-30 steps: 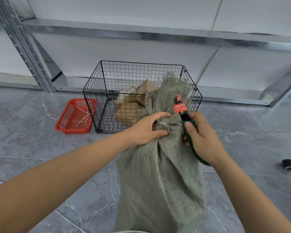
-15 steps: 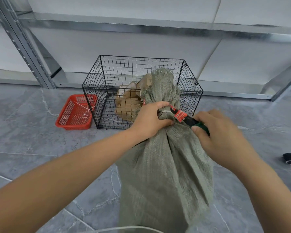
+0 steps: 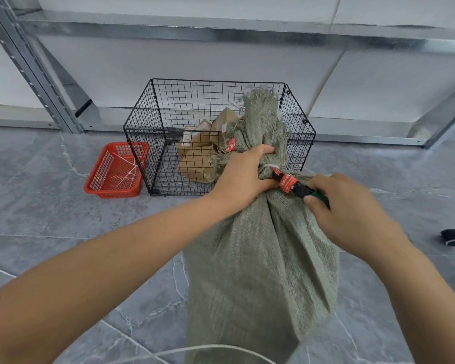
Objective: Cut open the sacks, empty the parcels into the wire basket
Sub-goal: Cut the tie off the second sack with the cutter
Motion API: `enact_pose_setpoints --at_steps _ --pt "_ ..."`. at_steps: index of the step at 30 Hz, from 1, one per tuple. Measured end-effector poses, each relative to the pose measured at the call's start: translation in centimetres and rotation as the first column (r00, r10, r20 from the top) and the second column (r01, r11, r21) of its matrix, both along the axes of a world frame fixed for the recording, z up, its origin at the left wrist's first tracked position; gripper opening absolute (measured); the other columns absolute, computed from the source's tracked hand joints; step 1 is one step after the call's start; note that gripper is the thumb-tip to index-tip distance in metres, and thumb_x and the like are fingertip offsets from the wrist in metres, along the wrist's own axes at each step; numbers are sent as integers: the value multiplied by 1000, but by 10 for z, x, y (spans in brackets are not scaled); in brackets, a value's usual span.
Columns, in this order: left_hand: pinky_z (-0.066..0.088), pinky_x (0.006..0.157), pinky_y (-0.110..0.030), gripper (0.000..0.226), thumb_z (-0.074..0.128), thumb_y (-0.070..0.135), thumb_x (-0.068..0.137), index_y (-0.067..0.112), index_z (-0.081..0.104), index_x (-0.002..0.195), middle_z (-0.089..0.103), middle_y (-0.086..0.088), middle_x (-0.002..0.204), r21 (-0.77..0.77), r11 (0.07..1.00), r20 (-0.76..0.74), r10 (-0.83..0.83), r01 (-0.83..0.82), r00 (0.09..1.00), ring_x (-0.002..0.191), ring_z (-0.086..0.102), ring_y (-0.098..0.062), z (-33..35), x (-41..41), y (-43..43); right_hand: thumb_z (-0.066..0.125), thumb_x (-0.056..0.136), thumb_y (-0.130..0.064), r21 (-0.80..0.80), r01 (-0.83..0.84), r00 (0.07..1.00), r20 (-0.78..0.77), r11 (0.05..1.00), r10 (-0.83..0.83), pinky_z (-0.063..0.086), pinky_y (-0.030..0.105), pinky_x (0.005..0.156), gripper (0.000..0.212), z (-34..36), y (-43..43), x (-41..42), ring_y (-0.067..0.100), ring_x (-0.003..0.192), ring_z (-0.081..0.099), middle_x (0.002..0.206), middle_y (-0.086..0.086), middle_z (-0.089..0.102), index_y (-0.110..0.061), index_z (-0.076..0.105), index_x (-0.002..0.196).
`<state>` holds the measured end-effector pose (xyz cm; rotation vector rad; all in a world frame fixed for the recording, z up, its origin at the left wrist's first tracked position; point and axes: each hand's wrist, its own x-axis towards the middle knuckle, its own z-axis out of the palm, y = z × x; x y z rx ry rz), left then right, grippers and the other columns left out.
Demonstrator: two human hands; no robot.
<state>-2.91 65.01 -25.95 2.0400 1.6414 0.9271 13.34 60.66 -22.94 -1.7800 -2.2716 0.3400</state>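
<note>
My sack [image 3: 260, 258] grey-green weave. Cutter [image 3: 290, 183] red-labelled, green handle. Wire basket [image 3: 166, 164] black grid; parcels [image 3: 195, 164] brown. Crate [image 3: 113, 177] at 10 o'clock red lattice.

sack [image 3: 260, 271] stands before wire basket [image 3: 147, 153], red tray [image 3: 111, 191] beside, basket top open

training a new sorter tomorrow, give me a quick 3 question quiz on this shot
1. True or false: the wire basket already holds cardboard parcels.
2. The right hand holds: A) a green-handled cutting tool; B) a tape roll; C) a parcel.
3. Fill in: the left hand grips the green woven sack at its tied ____.
Key: 1 true; 2 A; 3 neck.
</note>
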Motion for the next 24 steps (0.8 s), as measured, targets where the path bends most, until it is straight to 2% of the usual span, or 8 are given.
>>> enact_pose_setpoints --at_steps 4,6,8,11,14,17,19,24 --pt "37 64 -20 63 75 25 74 16 46 129 67 -6 94 19 1000 20 22 -22 1000 76 57 -15 0 4 -5 46 93 -23 45 38 997 -76 998 -35 39 36 72 18 -8 -5 -3 23 78 40 89 2 39 -13 54 106" --pt "32 57 -22 64 74 28 75 16 45 130 62 0 83 7 1000 -3 30 -30 1000 69 51 -12 -1 5 -6 46 93 -22 63 69 992 -109 996 -62 38 36 71 18 -12 -7 -5 22 78 39 90 2 39 -13 53 106" --pt "27 59 -20 66 74 31 75 16 43 131 61 0 87 -3 1000 -20 21 -21 1000 77 52 -14 0 5 -7 45 93 -23 78 90 989 -126 993 -80 38 36 68 16 -15 -10 -7 23 77 40 91 5 45 -13 52 103" --pt "31 68 -15 67 70 33 78 17 38 135 61 -4 118 -57 997 -21 -56 54 998 100 58 -16 4 -2 -8 43 94 -25 88 96 989 -120 991 -86 42 37 64 14 -13 -11 -5 29 74 46 88 9 57 -14 49 101" --pt "35 90 -16 53 54 32 90 21 31 138 46 4 136 -204 962 77 -168 180 983 116 49 -12 10 -12 -9 42 94 -26 76 85 987 -144 993 -74 48 40 65 14 -9 -13 0 32 73 55 84 8 64 -18 47 105" --pt "39 97 -26 46 48 25 94 19 33 137 51 0 129 -289 928 184 -188 236 965 110 51 -10 14 -15 -6 41 95 -26 109 81 988 -144 991 -64 41 36 58 12 -12 -16 -1 32 70 51 79 5 59 -18 45 103" --pt "39 93 -24 45 50 22 93 17 36 135 58 -4 119 -302 926 118 -198 225 973 105 54 -11 13 -13 -3 40 96 -27 127 96 988 -132 987 -79 34 35 57 14 -18 -19 -3 30 69 45 75 2 51 -19 44 106" --pt "44 80 -26 38 55 22 90 11 46 125 65 -6 106 -265 938 -3 -232 223 973 97 60 -15 10 -4 -2 37 96 -29 121 144 983 -127 982 -129 39 35 56 18 -23 -21 1 33 67 53 70 5 52 -19 44 109"
